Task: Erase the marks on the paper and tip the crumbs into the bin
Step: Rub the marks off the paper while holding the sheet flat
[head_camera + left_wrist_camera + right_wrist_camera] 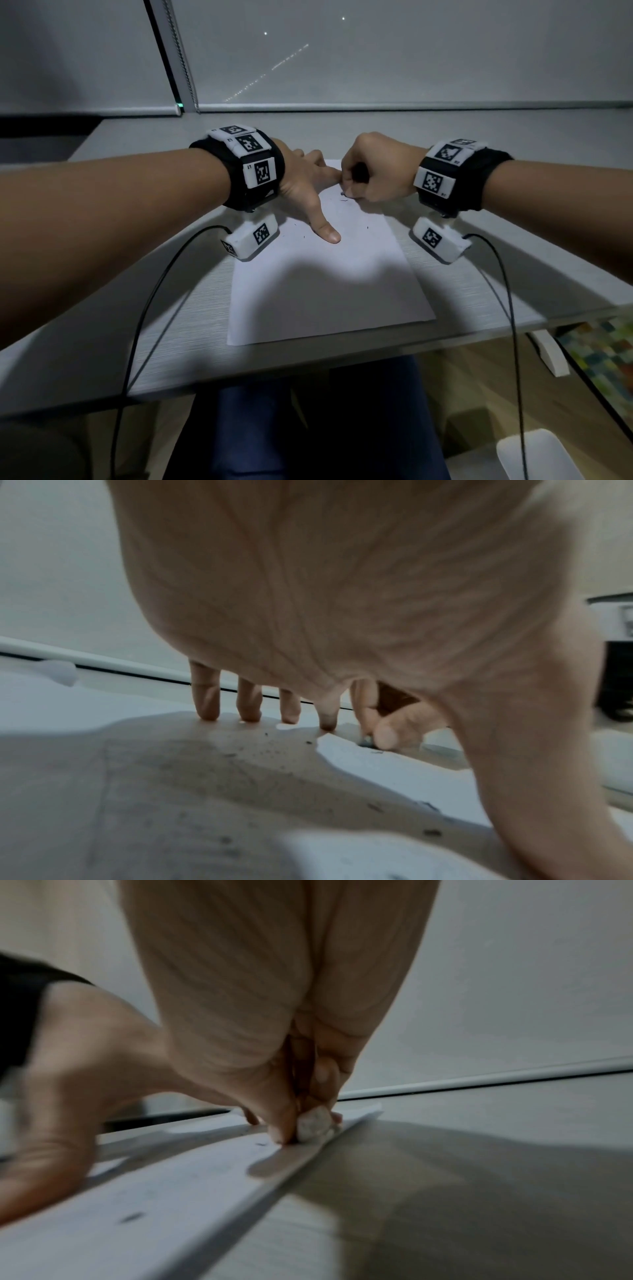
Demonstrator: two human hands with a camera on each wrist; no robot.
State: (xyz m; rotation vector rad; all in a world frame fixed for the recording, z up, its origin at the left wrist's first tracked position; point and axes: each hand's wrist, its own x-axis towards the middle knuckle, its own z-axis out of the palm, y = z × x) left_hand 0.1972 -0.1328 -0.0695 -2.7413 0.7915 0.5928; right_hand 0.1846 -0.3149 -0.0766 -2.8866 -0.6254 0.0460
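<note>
Right hand [373,171], fingers curled, pinching a small white eraser [313,1125] between thumb and fingertips; the eraser's lower end touches the paper [325,284] close to its right edge, toward the far end of the sheet. Left hand [305,185], fingers straight and spread, fingertips [207,704] and thumb pressed flat on the paper, just left of the right hand. Dark crumbs [270,753] lie scattered on the sheet around and near both hands. The paper lies flat on a grey table [479,291]. A white bin [541,455] stands on the floor at near right, partly visible.
</note>
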